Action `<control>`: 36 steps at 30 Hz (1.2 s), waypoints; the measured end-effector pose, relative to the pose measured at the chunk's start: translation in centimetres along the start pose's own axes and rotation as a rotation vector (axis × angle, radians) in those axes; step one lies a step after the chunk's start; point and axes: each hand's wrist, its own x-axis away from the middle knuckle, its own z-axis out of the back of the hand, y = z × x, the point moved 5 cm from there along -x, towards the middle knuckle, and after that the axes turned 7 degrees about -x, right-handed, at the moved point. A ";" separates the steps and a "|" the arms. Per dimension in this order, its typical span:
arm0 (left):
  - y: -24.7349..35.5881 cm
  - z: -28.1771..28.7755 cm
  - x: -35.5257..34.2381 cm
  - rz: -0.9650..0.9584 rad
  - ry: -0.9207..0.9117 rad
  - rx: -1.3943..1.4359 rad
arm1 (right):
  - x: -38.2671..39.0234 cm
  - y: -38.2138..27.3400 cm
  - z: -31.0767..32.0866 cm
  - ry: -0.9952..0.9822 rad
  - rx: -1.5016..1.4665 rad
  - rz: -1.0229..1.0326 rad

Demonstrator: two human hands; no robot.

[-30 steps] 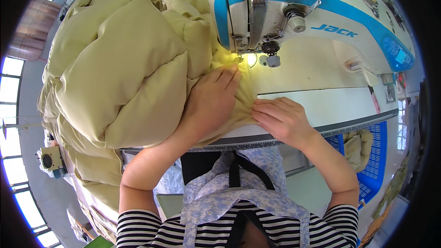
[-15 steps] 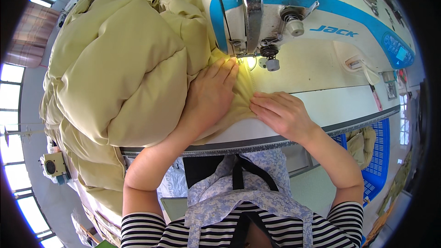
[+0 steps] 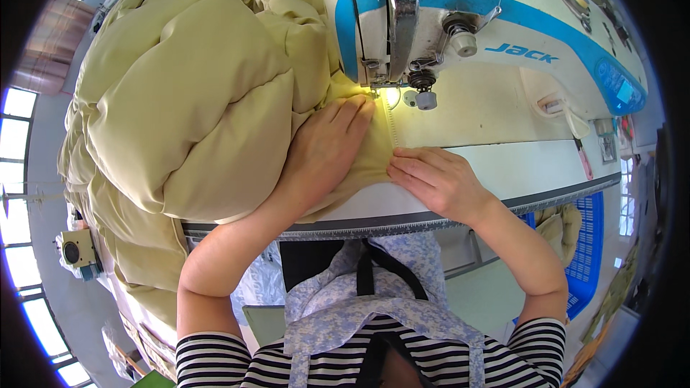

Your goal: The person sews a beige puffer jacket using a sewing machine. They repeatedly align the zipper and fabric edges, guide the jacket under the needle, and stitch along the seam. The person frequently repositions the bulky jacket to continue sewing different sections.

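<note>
A puffy beige padded garment (image 3: 194,100), likely a down jacket, is heaped on the left side of the sewing table. Its flat edge runs beneath the needle area of a white and blue sewing machine (image 3: 460,11). My left hand (image 3: 327,140) lies flat on this cloth, fingers stretched toward the lit presser foot (image 3: 375,92). Along the cloth's right edge runs a narrow strip with fine tooth-like marks (image 3: 392,128), perhaps a zipper tape. Nearer to me, my right hand (image 3: 442,183) pinches the garment's edge between thumb and fingers.
A ruler strip (image 3: 359,228) follows the table's front edge. Near the machine's base on the right lies a small pink-handled tool (image 3: 583,162). Below the table at right stands a blue plastic basket (image 3: 586,244) with beige padded pieces. The garment's bulk hangs over the table's left side.
The view has shifted slightly, with the machine a little farther right in the picture. Both hands keep nearly the same places on the cloth.
</note>
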 end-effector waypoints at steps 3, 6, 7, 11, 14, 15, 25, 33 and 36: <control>-0.1 -0.4 0.0 0.024 -0.046 -0.016 | 0.0 0.1 0.1 -0.008 -0.002 0.010; -0.1 -0.6 0.1 0.030 -0.073 -0.043 | 0.0 0.2 0.1 -0.004 -0.016 -0.006; -0.1 -0.7 0.1 0.035 -0.086 -0.057 | 0.0 0.1 0.0 0.001 -0.011 -0.005; -0.1 -0.9 0.2 0.005 -0.087 -0.130 | 0.0 0.1 0.0 0.001 -0.003 -0.001; -0.2 -1.1 0.2 0.011 -0.110 -0.133 | 0.0 0.1 0.0 0.005 0.003 0.004; -0.3 -1.1 0.2 0.015 -0.111 -0.136 | 0.0 0.1 0.0 0.000 -0.001 0.001; -0.5 -1.3 -0.1 0.032 -0.144 -0.139 | 0.0 0.0 0.1 0.024 0.016 0.014; -2.0 -1.4 -0.9 0.022 -0.085 -0.022 | -0.8 0.7 -0.4 -0.021 0.033 0.003; -2.2 -1.4 -1.1 0.004 -0.069 -0.025 | -1.0 0.8 -0.4 0.036 0.033 0.007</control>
